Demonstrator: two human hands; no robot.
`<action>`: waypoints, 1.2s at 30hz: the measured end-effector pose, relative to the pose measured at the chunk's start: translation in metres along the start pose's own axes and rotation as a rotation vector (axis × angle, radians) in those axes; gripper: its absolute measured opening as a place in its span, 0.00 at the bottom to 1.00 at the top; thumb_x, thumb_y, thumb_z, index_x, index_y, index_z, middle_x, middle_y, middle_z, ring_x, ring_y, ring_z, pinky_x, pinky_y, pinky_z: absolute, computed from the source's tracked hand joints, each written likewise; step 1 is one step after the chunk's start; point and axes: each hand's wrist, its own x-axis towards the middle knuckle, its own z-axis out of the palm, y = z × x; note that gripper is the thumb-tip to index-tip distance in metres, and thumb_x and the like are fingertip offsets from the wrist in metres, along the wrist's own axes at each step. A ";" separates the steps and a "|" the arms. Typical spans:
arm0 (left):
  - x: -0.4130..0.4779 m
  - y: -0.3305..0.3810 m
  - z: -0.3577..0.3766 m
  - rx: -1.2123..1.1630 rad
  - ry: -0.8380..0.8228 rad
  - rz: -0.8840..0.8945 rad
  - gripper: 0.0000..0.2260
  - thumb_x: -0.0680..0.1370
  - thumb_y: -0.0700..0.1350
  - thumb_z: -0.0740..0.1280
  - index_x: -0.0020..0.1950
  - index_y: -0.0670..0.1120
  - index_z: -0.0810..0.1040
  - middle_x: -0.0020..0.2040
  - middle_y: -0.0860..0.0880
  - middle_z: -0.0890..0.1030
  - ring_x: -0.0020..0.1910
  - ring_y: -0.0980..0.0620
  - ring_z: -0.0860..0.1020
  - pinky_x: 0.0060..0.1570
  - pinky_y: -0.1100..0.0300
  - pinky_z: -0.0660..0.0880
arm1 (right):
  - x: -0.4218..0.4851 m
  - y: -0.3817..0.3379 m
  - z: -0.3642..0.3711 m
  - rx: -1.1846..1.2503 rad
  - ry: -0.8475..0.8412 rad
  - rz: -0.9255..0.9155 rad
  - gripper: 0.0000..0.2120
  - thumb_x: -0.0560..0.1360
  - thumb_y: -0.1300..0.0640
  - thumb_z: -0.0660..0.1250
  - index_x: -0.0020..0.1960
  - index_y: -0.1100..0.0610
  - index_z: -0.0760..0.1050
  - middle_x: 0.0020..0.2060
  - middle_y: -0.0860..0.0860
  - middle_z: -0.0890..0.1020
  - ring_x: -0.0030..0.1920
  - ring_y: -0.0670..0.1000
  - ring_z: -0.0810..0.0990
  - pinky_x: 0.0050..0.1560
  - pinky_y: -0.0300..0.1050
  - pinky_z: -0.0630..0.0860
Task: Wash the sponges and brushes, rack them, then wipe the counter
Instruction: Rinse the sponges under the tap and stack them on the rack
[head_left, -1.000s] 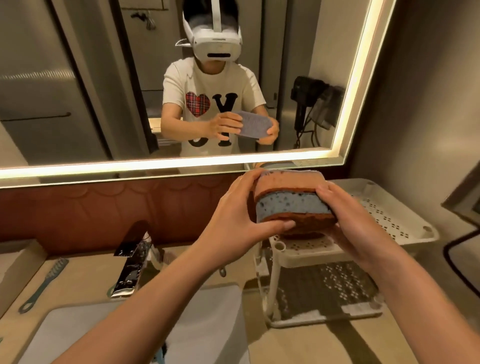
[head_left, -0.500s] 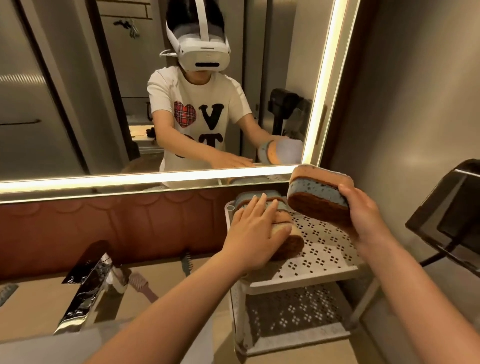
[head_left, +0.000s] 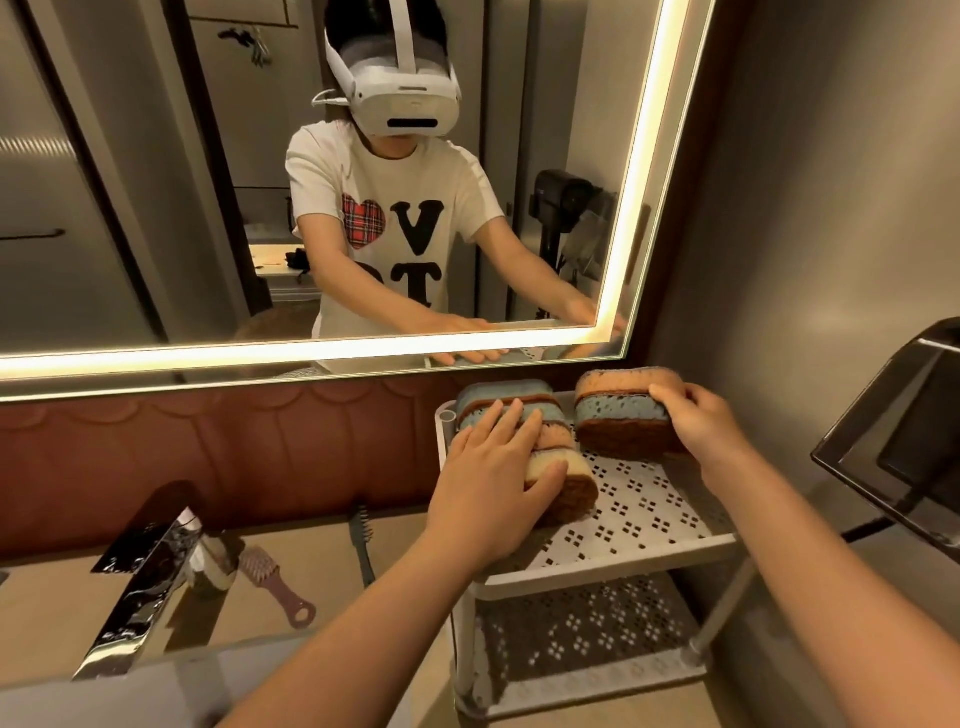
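Over the bathroom counter (head_left: 62, 613), right of centre, our left hand (head_left: 493, 467) lies flat on the leaning sponge pile (head_left: 506, 393) on the white rack (head_left: 649, 525) while our right hand (head_left: 701, 421) grips an orange-topped sponge (head_left: 623, 410) just beside it, so crowd them and the pile could slide off.

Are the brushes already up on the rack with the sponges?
No, the pink brush and the dark brush lie on the counter near the tap, off the rack.
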 end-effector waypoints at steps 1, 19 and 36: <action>0.000 0.000 0.000 0.002 -0.001 0.000 0.27 0.79 0.60 0.51 0.76 0.53 0.51 0.78 0.53 0.50 0.76 0.55 0.45 0.75 0.53 0.46 | 0.003 0.000 0.002 -0.017 -0.013 0.007 0.18 0.77 0.50 0.63 0.62 0.58 0.73 0.56 0.59 0.78 0.50 0.54 0.75 0.50 0.46 0.71; -0.001 0.001 0.002 0.040 -0.007 0.004 0.28 0.79 0.61 0.50 0.77 0.53 0.49 0.78 0.53 0.49 0.76 0.55 0.44 0.75 0.54 0.45 | 0.029 0.009 0.019 -0.691 -0.061 -0.064 0.29 0.78 0.39 0.48 0.69 0.57 0.68 0.67 0.61 0.69 0.66 0.62 0.66 0.67 0.53 0.65; -0.006 0.003 -0.010 -0.228 0.194 -0.014 0.24 0.79 0.56 0.49 0.73 0.50 0.63 0.75 0.52 0.63 0.74 0.56 0.56 0.73 0.58 0.48 | -0.015 -0.010 0.017 -0.569 0.197 -0.583 0.12 0.77 0.48 0.60 0.45 0.57 0.74 0.42 0.52 0.77 0.46 0.54 0.74 0.41 0.44 0.66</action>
